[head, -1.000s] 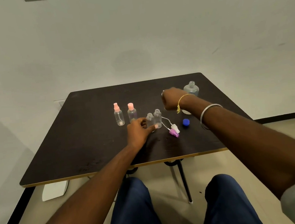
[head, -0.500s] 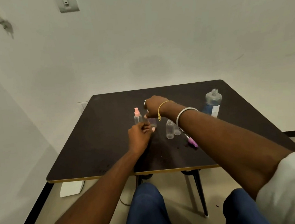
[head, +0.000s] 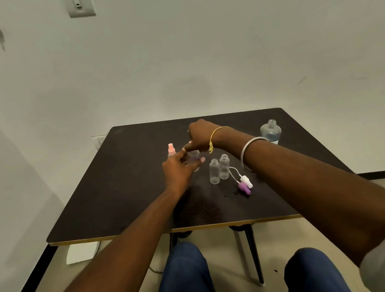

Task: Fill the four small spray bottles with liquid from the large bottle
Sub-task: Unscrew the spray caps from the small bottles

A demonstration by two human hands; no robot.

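Both hands have stayed gathered over the same small bottle since half a second ago, the right wrist now turned a little more across it, while the two open bottles, the loose spray heads and the large bottle have kept their places on the table (head: 112,199). Starting at the left of the tabletop, a pink-capped spray bottle (head: 171,149) stands upright toward the far middle, just left of the hands. Next to it the left hand (head: 180,170) curls its fingers and thumb around the lower body of a clear small bottle (head: 194,156), which is mostly hidden between the two hands. The right hand (head: 200,134) comes down on that bottle's top from above, fingers closed round something at the neck; whether it grips a cap or the bare neck cannot be told, since the hand covers it. A yellow thread (head: 214,137) and a silver bangle (head: 249,151) sit on the right wrist and forearm. Right of the hands, near the table's centre, two open small bottles (head: 219,170) stand upright and touching, without tops. Just beside them toward the near edge lie a white spray head (head: 245,180) and a purple spray head (head: 244,188), their thin tubes trailing back toward the bottles. Near the far right corner the large bottle (head: 270,131) stands upright, uncapped, well apart from the rest.
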